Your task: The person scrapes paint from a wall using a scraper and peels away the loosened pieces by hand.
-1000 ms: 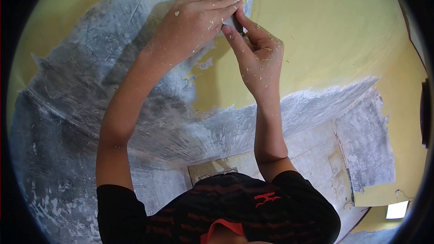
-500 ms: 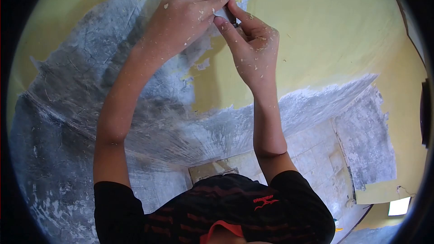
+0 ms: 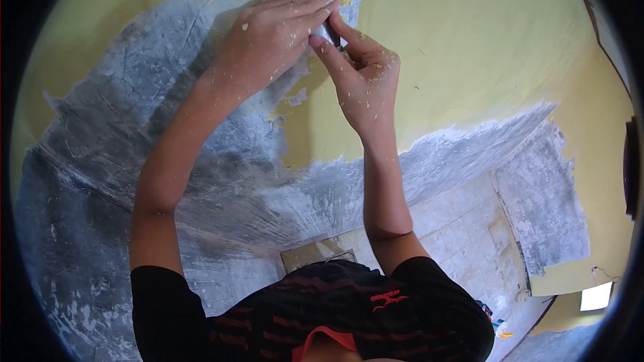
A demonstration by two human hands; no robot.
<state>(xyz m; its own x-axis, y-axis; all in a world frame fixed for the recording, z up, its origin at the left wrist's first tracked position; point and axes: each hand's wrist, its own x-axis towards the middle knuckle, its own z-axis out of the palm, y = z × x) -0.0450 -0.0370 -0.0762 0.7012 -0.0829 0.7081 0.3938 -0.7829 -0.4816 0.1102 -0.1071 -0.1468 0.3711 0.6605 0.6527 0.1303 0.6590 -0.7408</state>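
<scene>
Both hands are raised to the wall at the top centre, speckled with pale flakes. A flat scraper [image 3: 331,32] with a dark edge is pinched between the thumb and fingers of my right hand [image 3: 367,70]. My left hand [image 3: 278,30] lies over the scraper's upper part, its fingers together and pressing on it. Yellow paint [image 3: 469,47] covers the wall to the right, and grey bare plaster [image 3: 151,60] shows to the left. Ragged paint edges and a small grey patch are beside the fingertips. The scraper's far edge is mostly hidden by my fingers.
Pale floor tiles [image 3: 456,228] lie below, with a doorway-like patch near my shirt. Another scraped grey wall section [image 3: 547,208] stands at the right. A dark object [image 3: 631,167] is on the far right wall. Small colourful items [image 3: 500,328] lie at the lower right.
Both hands and the scraper have shifted slightly left and down along the wall. More of the stripped patch beside the fingertips shows. The grip looks the same.
</scene>
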